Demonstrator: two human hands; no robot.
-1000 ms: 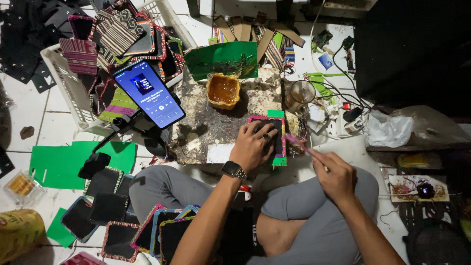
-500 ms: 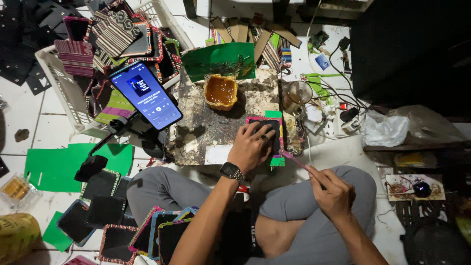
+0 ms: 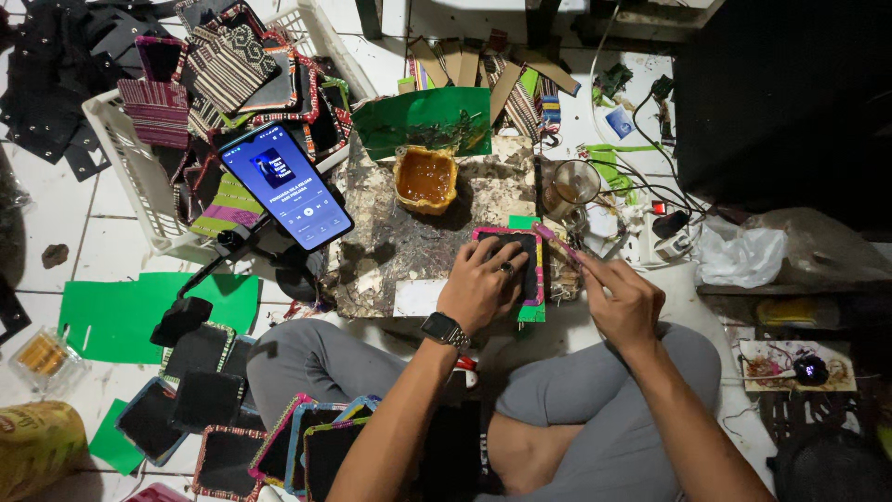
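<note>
Left hand (image 3: 481,286) flat, fingers spread, pressing black pouch with pink woven edge (image 3: 522,260) onto stained board (image 3: 409,232) | right hand (image 3: 624,299) pinched shut on thin pink stick (image 3: 556,244), tip at pouch's right edge | glue tub (image 3: 426,178) behind | phone (image 3: 286,186) left.

Your right hand (image 3: 624,302) has shifted since a second ago: then it sat lower, out past the right side of the work board (image 3: 390,237), with the thin brush (image 3: 556,244) pointing up and left toward the pouch. Half a second ago the hand dipped a little further from the board. Now it has come up and in, and the brush tip lies at the upper right corner of the pink-edged pouch (image 3: 520,265). Your left hand (image 3: 481,286) has slid slightly lower on the pouch, uncovering more of its black face near the top edge.
</note>
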